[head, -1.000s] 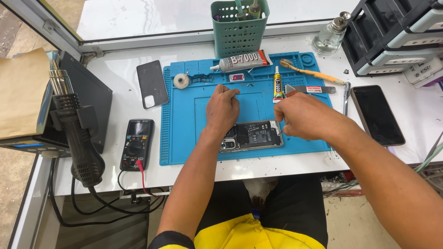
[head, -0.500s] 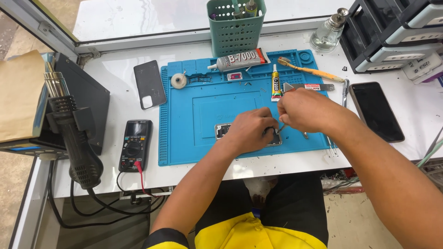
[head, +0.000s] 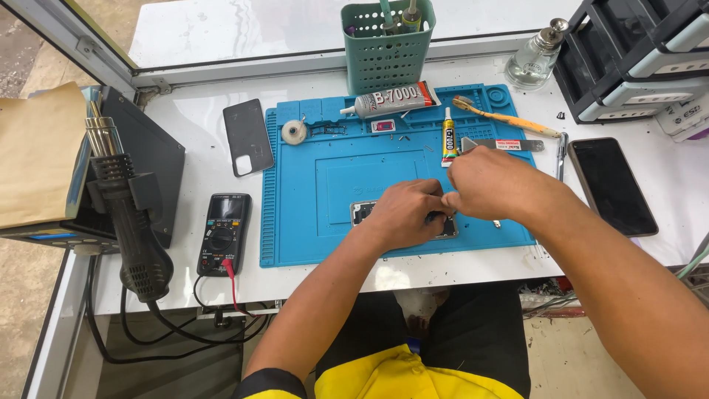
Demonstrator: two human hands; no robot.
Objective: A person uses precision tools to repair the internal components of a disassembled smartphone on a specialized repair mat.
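The left hand has been brought near onto the phone; something small, probably a part, is being pinched against it by the right hand.

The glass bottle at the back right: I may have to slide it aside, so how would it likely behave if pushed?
The glass bottle looks squat and wide at the base, so it would probably slide rather than tip. Its clear glass is likely fragile and smooth, perhaps slippery to grip. It stands close to the dark storage drawers, so a push that way could knock it against them.
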